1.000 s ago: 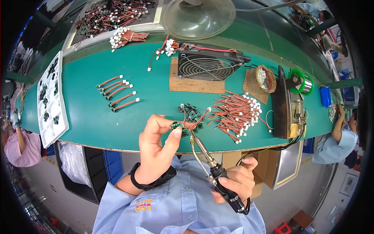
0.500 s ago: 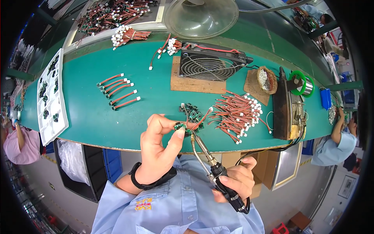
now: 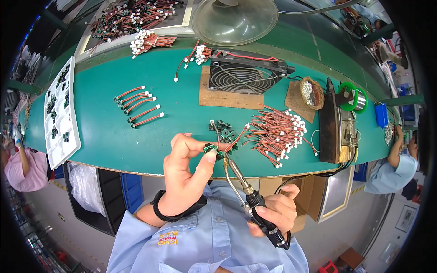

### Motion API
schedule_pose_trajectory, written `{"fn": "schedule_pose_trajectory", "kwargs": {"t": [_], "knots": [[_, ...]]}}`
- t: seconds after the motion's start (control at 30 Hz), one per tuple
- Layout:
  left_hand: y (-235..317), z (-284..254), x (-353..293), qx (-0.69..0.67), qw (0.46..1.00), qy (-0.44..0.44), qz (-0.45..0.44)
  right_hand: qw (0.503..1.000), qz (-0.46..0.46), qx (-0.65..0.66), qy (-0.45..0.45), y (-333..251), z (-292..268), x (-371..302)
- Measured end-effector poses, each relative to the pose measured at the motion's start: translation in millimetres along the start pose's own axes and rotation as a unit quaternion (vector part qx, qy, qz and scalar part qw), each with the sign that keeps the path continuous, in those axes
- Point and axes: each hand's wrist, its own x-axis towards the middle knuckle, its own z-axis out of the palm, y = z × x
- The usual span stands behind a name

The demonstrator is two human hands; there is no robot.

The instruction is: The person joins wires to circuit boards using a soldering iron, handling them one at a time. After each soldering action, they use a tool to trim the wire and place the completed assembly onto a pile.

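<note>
Between thumb and forefinger, my left hand pinches a small green circuit board. My right hand is wrapped round the black handle of a soldering iron, which has a thin metal tube alongside it. The iron's tip meets the lower right of the board, where a red-and-black wire lead with a white connector runs up and to the right. Whether the lead is joined to the board I cannot tell. Just beyond my fingers lies a pile of small circuit boards.
Right of the boards is a heap of wire leads. Behind stands a fan on a wooden board. A solder spool and soldering station are at the right. Several wired boards and a white tray are at the left.
</note>
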Motion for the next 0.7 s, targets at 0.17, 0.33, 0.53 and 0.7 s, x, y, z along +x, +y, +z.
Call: {"fn": "schedule_pose_trajectory", "kwargs": {"t": [0.17, 0.33, 0.53, 0.7], "knots": [[1, 0, 0, 0.002, 1.000, 0.001, 0.006, 1.000, 0.017, 0.014, -0.004, -3, -3, -2], [0, 2, 0, -0.020, 1.000, 0.006, 0.015, 0.998, 0.049, 0.034, -0.008, -7, -6, -1], [3, 6, 1, -0.117, 0.993, 0.010, -0.009, 0.999, 0.046, 0.029, -0.006, -6, -6, -2], [9, 8, 3, -0.193, 0.980, 0.023, -0.051, 1.000, 0.023, 0.016, 0.003, -3, -17, -7]]}}
